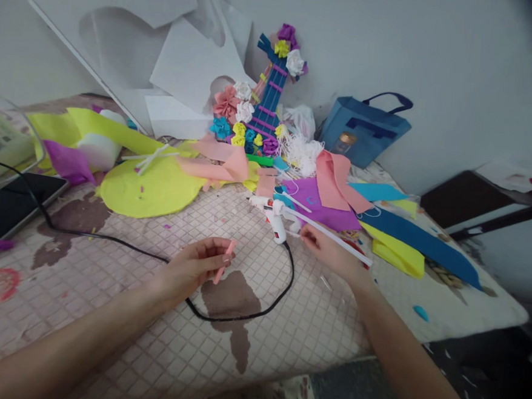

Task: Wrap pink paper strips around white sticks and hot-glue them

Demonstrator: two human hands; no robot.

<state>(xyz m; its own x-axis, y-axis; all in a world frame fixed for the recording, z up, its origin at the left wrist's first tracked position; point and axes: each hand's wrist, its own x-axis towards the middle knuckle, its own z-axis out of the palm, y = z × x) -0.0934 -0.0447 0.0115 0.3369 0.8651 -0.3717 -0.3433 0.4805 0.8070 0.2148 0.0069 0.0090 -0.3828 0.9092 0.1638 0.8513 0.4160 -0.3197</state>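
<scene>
Between the thumb and fingers of my left hand (200, 260) is a small pink strip (224, 264), tilted above the tabletop. My right hand (329, 247) is closed just right of a white glue gun (277, 224), fingertips near its handle; what they pinch, if anything, is too small to make out. A long white glue stick (331, 233) sticks out of the gun's back and passes over my right hand. From the handle a black cord (239, 319) loops across the table and under my left wrist.
Yellow sheet (153, 185), pink paper (336, 174), purple sheet (329, 213) and a dark blue strip (427, 241) lie beyond my hands. A flower-decorated paper guitar (270, 102) leans at the back, beside a blue bag (362, 130). A phone (10, 212) lies left.
</scene>
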